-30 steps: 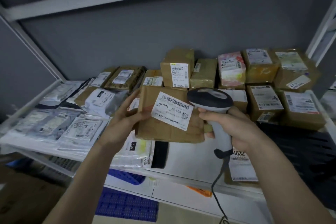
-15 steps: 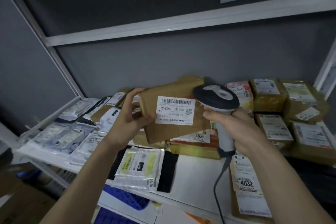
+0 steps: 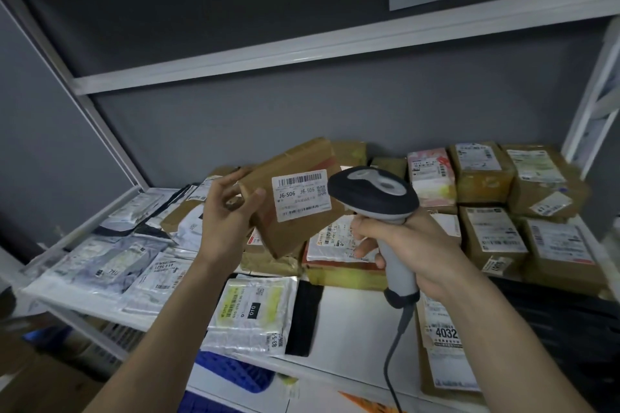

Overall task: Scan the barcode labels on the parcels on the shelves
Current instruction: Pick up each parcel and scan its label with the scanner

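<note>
Holding a parcel (image 3: 295,198) tilted above the shelf (image 3: 349,322), the left hand (image 3: 223,221) pinches its edge so its label (image 3: 301,194) faces the scanner (image 3: 374,194), which the right hand (image 3: 412,248) grips just beside it.

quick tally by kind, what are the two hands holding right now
brown cardboard parcel with a white barcode label: 1, in the grip of the left hand
corded barcode scanner: 1, in the grip of the right hand
total: 2
</note>
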